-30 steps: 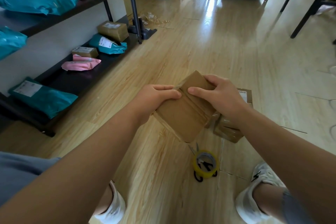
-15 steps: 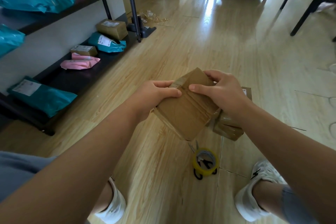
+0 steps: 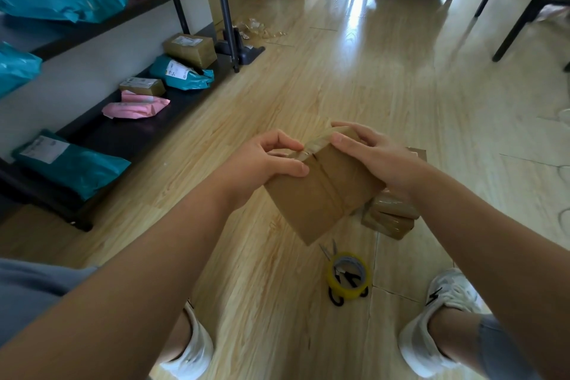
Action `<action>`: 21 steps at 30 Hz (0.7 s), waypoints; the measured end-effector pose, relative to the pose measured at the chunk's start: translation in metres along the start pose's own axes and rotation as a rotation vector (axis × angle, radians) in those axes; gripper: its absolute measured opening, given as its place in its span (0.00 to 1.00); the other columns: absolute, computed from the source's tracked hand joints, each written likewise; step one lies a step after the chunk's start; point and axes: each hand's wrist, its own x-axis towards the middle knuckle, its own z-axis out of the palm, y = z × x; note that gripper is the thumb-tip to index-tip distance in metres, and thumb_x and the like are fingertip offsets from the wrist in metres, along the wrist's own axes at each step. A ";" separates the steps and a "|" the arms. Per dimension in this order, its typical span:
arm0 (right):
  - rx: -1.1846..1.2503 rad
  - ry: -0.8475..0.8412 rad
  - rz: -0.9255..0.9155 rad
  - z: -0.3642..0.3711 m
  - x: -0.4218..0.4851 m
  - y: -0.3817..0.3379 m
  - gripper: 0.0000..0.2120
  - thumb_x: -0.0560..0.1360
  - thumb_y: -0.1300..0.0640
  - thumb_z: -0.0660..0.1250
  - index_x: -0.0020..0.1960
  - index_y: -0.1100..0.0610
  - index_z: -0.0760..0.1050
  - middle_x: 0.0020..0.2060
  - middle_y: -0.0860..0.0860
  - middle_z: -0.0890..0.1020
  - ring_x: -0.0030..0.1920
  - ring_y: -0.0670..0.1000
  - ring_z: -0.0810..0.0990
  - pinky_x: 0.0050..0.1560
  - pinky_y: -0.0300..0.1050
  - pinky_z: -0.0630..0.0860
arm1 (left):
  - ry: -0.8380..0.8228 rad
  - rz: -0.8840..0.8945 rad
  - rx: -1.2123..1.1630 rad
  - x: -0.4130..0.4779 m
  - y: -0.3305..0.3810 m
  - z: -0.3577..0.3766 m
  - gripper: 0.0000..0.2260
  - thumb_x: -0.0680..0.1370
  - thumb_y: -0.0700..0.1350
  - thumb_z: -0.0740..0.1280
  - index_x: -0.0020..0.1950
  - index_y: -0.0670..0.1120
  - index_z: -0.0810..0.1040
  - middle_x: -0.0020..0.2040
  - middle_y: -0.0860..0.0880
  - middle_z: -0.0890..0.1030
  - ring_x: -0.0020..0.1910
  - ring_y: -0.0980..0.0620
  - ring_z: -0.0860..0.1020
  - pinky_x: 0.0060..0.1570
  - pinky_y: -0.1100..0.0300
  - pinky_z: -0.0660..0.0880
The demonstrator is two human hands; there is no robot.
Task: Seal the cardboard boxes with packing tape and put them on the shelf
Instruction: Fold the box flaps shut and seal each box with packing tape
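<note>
I hold the cardboard box (image 3: 320, 197) mid-air at centre, left hand (image 3: 265, 160) pinching its taped top edge, right hand (image 3: 379, 163) fingers (image 3: 354, 129) curled over the far corner, so sealing looks nearly done, the shelf (image 3: 101, 139) at ten o'clock comes next, and more boxes (image 3: 390, 216) lie on the floor (image 3: 370, 86) at four o'clock.

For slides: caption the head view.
Left hand and right hand hold a brown cardboard box; yellow tape roll lies on wooden floor.

Bright daylight from twelve o'clock glares on the wooden floor (image 3: 362, 14), edges bow outward, the bottom perhaps slightly soft
</note>
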 end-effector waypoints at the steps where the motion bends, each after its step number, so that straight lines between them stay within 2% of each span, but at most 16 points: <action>1: 0.037 -0.008 0.007 -0.001 0.000 0.001 0.21 0.70 0.37 0.72 0.62 0.36 0.78 0.58 0.43 0.81 0.55 0.45 0.82 0.56 0.49 0.82 | -0.003 0.007 0.005 0.000 0.000 0.000 0.15 0.70 0.39 0.77 0.55 0.45 0.82 0.57 0.51 0.82 0.56 0.49 0.80 0.59 0.48 0.77; 3: 0.111 -0.013 0.022 -0.004 -0.001 0.002 0.22 0.66 0.38 0.75 0.60 0.38 0.80 0.57 0.46 0.83 0.54 0.48 0.84 0.55 0.52 0.83 | -0.009 0.030 0.016 -0.001 0.000 0.001 0.14 0.70 0.39 0.77 0.55 0.44 0.82 0.58 0.55 0.82 0.57 0.51 0.80 0.59 0.50 0.77; 6: 0.197 -0.037 0.038 -0.007 0.000 0.006 0.25 0.64 0.40 0.77 0.60 0.42 0.82 0.58 0.50 0.84 0.55 0.51 0.85 0.55 0.53 0.82 | -0.019 0.075 0.067 -0.001 0.003 0.002 0.13 0.70 0.39 0.77 0.54 0.46 0.83 0.60 0.59 0.81 0.59 0.53 0.79 0.61 0.48 0.77; 9: 0.232 -0.055 0.057 -0.007 0.001 0.011 0.25 0.65 0.40 0.77 0.61 0.42 0.81 0.59 0.50 0.84 0.57 0.52 0.84 0.58 0.54 0.81 | -0.009 0.087 0.130 0.000 0.000 0.004 0.13 0.69 0.44 0.78 0.53 0.52 0.84 0.60 0.57 0.81 0.57 0.53 0.79 0.59 0.48 0.78; 12: 0.125 -0.011 0.085 0.001 0.003 0.012 0.25 0.70 0.38 0.73 0.65 0.44 0.79 0.57 0.47 0.83 0.55 0.48 0.83 0.54 0.48 0.81 | 0.024 0.049 0.096 0.003 -0.012 0.004 0.15 0.66 0.51 0.79 0.51 0.56 0.84 0.53 0.52 0.84 0.54 0.50 0.82 0.56 0.50 0.79; 14: 0.031 0.037 0.102 0.011 0.006 0.016 0.25 0.73 0.35 0.68 0.66 0.44 0.75 0.56 0.43 0.79 0.52 0.44 0.79 0.46 0.41 0.77 | 0.069 0.007 -0.003 0.009 -0.030 0.004 0.15 0.67 0.48 0.79 0.52 0.52 0.84 0.52 0.50 0.84 0.52 0.49 0.82 0.54 0.52 0.78; 15: 0.008 0.063 0.119 0.017 0.010 0.022 0.26 0.74 0.34 0.66 0.68 0.45 0.73 0.57 0.43 0.78 0.52 0.43 0.77 0.46 0.40 0.74 | 0.114 -0.021 -0.067 0.012 -0.043 0.004 0.15 0.68 0.45 0.79 0.52 0.50 0.84 0.53 0.49 0.84 0.52 0.49 0.82 0.52 0.54 0.78; 17: -0.020 0.130 0.173 0.026 0.018 0.041 0.30 0.76 0.34 0.65 0.72 0.47 0.70 0.62 0.45 0.77 0.55 0.45 0.77 0.54 0.44 0.75 | 0.229 -0.076 -0.192 0.015 -0.070 0.004 0.13 0.70 0.41 0.78 0.53 0.48 0.82 0.53 0.48 0.83 0.49 0.50 0.81 0.47 0.59 0.77; 19: -0.072 0.160 0.249 0.037 0.026 0.067 0.29 0.76 0.37 0.67 0.72 0.50 0.69 0.62 0.47 0.78 0.56 0.48 0.79 0.62 0.51 0.76 | 0.332 -0.141 -0.293 0.018 -0.097 0.006 0.13 0.70 0.40 0.77 0.52 0.47 0.81 0.53 0.46 0.82 0.47 0.51 0.80 0.43 0.60 0.75; 21: -0.076 0.102 0.330 0.055 0.032 0.095 0.28 0.76 0.39 0.69 0.71 0.51 0.71 0.58 0.47 0.81 0.53 0.49 0.82 0.61 0.54 0.78 | 0.395 -0.201 -0.358 0.020 -0.123 0.011 0.16 0.66 0.42 0.80 0.51 0.47 0.81 0.52 0.45 0.82 0.46 0.50 0.79 0.42 0.59 0.74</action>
